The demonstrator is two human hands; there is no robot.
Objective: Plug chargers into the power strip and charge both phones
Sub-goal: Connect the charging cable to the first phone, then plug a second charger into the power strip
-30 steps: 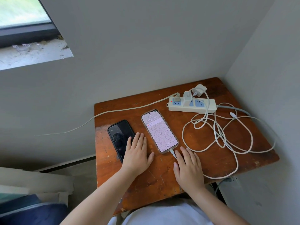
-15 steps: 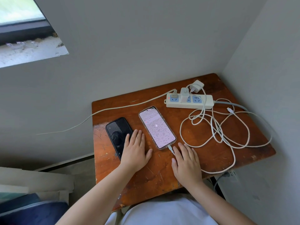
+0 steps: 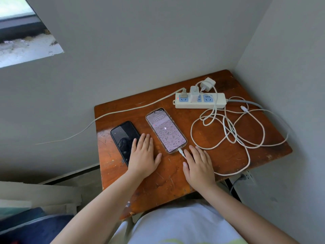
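Wooden table (image 3: 228,155), set in a corner of the room: everything below is placed relative to it.

- Power strip (image 3: 200,101), white, at the table's far edge. One white charger (image 3: 194,93) stands plugged in near its left end; a second white charger (image 3: 208,84) lies just behind the strip, and you cannot tell whether it is seated in a socket.
- Lit phone (image 3: 166,130), middle of the table, screen up and showing a charging mark. A white cable plug (image 3: 181,152) sits in its near end.
- Dark phone (image 3: 125,138), near the table's left edge, screen off, no cable in it that you can see.
- Loose white cables (image 3: 228,131), coiled over the table's right half; one free connector (image 3: 244,108) lies near the strip's right end.
- Your left hand (image 3: 143,155), flat on the table, fingers spread and gripping nothing, its outer edge lying over the dark phone's near corner.
- Your right hand (image 3: 199,164), flat on the table, fingers extended and gripping nothing, fingertips beside the lit phone's cable plug.
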